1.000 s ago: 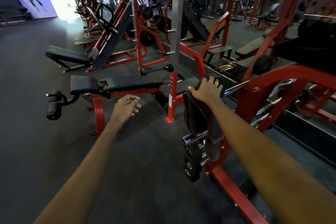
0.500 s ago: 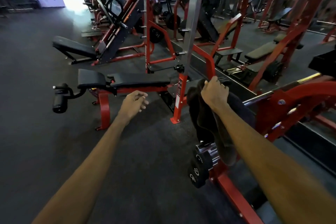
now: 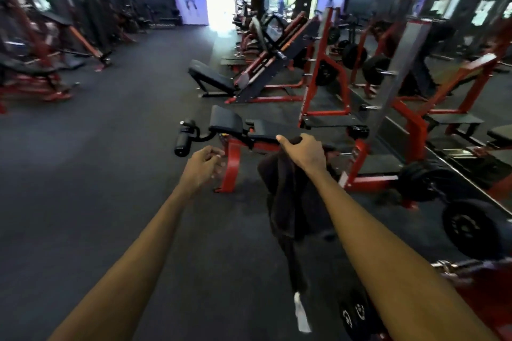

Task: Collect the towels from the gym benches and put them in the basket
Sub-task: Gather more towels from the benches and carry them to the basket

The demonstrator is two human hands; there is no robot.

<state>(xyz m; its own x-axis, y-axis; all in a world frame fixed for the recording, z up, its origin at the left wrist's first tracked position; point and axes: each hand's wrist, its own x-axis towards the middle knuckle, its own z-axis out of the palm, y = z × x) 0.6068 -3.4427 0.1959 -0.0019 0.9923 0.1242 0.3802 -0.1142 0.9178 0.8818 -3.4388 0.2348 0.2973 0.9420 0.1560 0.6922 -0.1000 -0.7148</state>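
Note:
My right hand grips the top of a dark towel. The towel hangs free in the air below my fist, with a white tag at its lower end. To the left of it my left hand hovers with loosely curled fingers and holds nothing. Just beyond both hands stands a black padded bench on a red frame, with no towel visible on it. No basket is in view.
Red racks and black weight plates crowd the right side, with a mirror strip along the floor. More machines line the far left wall. A wide dark floor aisle runs between them toward a bright doorway.
My right hand has lifted the towel off the red machine's bar and carried it left. The view has swung left toward the aisle, so the machine has slid to the right edge.

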